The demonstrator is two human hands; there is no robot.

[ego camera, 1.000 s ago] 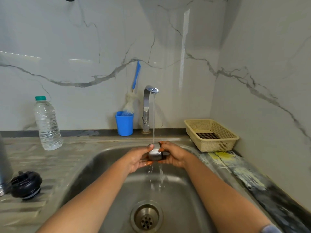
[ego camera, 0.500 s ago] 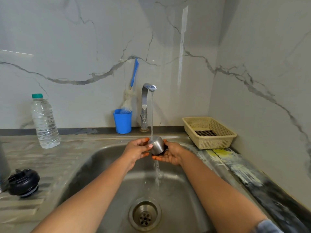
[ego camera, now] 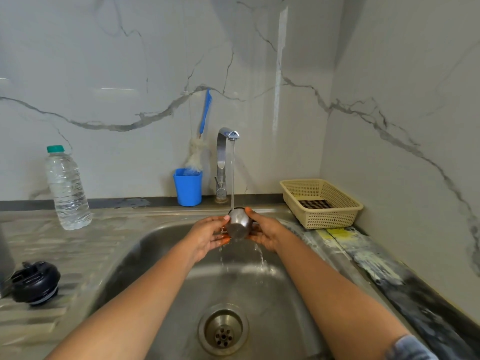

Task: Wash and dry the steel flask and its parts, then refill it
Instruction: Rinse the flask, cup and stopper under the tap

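Under the running tap (ego camera: 222, 152), above the sink (ego camera: 161, 268), I see the steel cup (ego camera: 237, 226) clasped between left hand (ego camera: 207, 237) and right hand (ego camera: 265, 229), fingers curled round its wall. Light, rigid, wet, likely slippery: I'd hold its sides firmly.

Stretched out in front, the left hand (ego camera: 207, 235) and the right hand (ego camera: 265, 229) hold a small steel cup (ego camera: 238, 225) between them, thumbs on top, fingers underneath.
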